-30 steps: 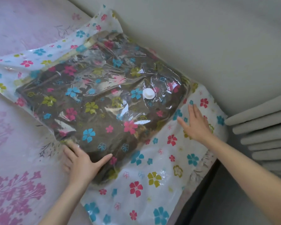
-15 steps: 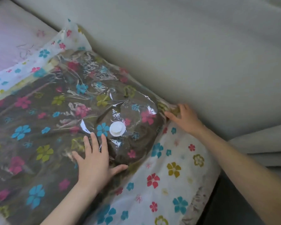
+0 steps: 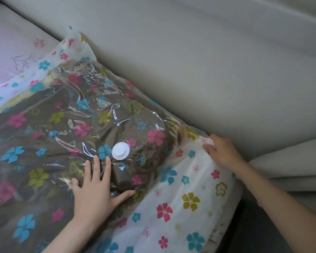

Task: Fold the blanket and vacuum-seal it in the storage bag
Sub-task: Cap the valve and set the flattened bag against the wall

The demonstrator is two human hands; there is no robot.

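Note:
A clear storage bag (image 3: 193,181) printed with coloured flowers lies flat on the bed. The folded brown blanket (image 3: 49,156) fills it. A round white valve cap (image 3: 120,151) sits on top of the bag. My left hand (image 3: 97,189) lies flat on the bag, fingers spread, fingertips just left of and below the valve. My right hand (image 3: 221,152) rests on the bag's far right edge beside the grey wall, with the fingers curled over the plastic rim there.
A grey padded wall or headboard (image 3: 208,61) runs along the bag's far side. Pink-patterned bedding (image 3: 11,52) lies at the upper left. Grey folds (image 3: 285,168) stack at the right, with a dark gap (image 3: 254,230) beneath them.
My left hand has gone from the blanket's near corner up to beside the valve. My right hand has reached further along the bag's edge to the wall. The view has come closer.

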